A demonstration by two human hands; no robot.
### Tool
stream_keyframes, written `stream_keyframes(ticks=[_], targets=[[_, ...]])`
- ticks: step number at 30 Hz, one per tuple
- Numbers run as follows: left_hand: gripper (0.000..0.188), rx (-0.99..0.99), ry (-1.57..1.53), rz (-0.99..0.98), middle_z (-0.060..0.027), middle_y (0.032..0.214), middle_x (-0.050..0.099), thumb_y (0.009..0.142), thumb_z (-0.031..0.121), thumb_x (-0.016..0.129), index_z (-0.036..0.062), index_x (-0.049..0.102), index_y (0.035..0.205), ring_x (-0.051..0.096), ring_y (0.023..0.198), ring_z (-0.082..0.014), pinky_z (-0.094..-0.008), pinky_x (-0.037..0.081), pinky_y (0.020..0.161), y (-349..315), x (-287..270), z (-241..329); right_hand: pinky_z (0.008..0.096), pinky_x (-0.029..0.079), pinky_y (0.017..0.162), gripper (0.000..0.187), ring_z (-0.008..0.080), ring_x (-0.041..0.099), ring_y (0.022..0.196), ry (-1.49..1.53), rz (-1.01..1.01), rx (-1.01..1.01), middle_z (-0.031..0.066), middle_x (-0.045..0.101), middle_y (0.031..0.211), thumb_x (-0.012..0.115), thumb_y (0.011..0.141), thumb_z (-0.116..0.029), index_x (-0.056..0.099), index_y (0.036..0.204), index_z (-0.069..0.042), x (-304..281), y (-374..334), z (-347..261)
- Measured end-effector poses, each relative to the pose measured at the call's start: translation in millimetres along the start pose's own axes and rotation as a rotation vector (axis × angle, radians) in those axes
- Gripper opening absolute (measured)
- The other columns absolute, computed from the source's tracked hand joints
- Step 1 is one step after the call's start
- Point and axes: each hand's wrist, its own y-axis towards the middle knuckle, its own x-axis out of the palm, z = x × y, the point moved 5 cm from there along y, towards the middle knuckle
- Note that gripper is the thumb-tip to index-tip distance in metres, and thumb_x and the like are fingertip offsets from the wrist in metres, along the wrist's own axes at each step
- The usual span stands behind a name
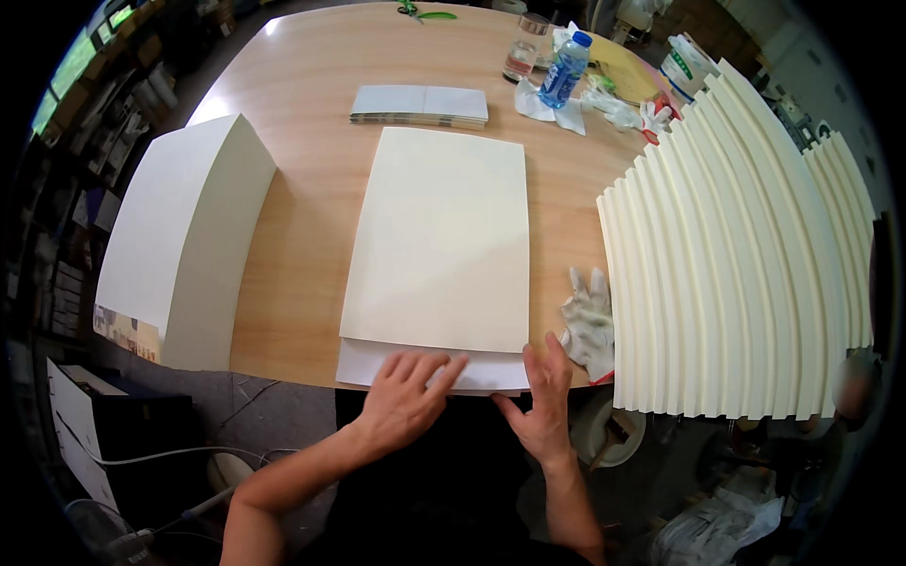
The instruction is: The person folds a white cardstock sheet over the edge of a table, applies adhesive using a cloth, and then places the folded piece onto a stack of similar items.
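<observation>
- The white sheet (363, 365) could have skewed beneath the cream sheet (439, 236) if the two hands had pushed unevenly; only its near strip showed.
- The left hand (404, 396) lay palm down over that strip, fingers straight and fairly close together, holding nothing visible; a hard drag there might have creased the paper.
- The right hand (545, 401) had its thumb and fingers wide apart, fingertips by the cream sheet's near right corner and thumb by the white strip's near edge; a careless nudge could have bent that corner.
- Both sheets sat at the near edge of the wooden table (302, 274), so a pull toward the body might have slid them off.
- The work glove (589, 325), just right of the sheets, could have snagged a sideways shift.
- The cream sheet looked smooth, plain and matte, roughly rectangular, with a soft shadow across its lower right; the strip looked whiter and cooler.
</observation>
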Motion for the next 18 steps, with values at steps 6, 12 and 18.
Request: stream_keyframes(ticks=[6, 12, 18], targets=[[0.049, -0.247, -0.183, -0.130, -0.0100, 0.142, 0.061, 0.077, 0.006, 0.086, 0.0118, 0.072, 0.124, 0.057, 0.132, -0.0338, -0.0429, 0.050, 0.109, 1, -55, -84, 0.0556, 0.038, 0.120, 0.059, 0.0474, 0.036, 0.151, 0.101, -0.056, 0.030, 0.0201, 0.045, 0.158, 0.093, 0.079, -0.010, 0.070, 0.133, -0.012, 7, 33, 6], [0.027, -0.217, -0.295, -0.104, -0.0069, 0.115, 0.066, 0.082, 0.024, 0.090, 0.0084, 0.070, 0.087, 0.062, 0.111, -0.0302, -0.0420, 0.053, 0.091, 32, -45, -127, 0.0454, 0.045, 0.106, 0.029, 0.0379, 0.054, 0.130, 0.243, 0.052, 0.236, 0.0127, 0.063, 0.121, 0.088, 0.087, -0.020, 0.065, 0.089, -0.002, 23, 75, 21], [0.032, -0.350, -0.212, -0.091, -0.0070, 0.102, 0.063, 0.080, 0.027, 0.091, 0.0082, 0.065, 0.080, 0.062, 0.103, -0.0287, -0.0424, 0.052, 0.083, 40, -31, -123, 0.0443, 0.045, 0.098, 0.027, 0.0327, 0.056, 0.109, 0.148, 0.044, 0.269, 0.0117, 0.064, 0.115, 0.087, 0.086, -0.016, 0.063, 0.086, -0.003, 26, 79, 23]])
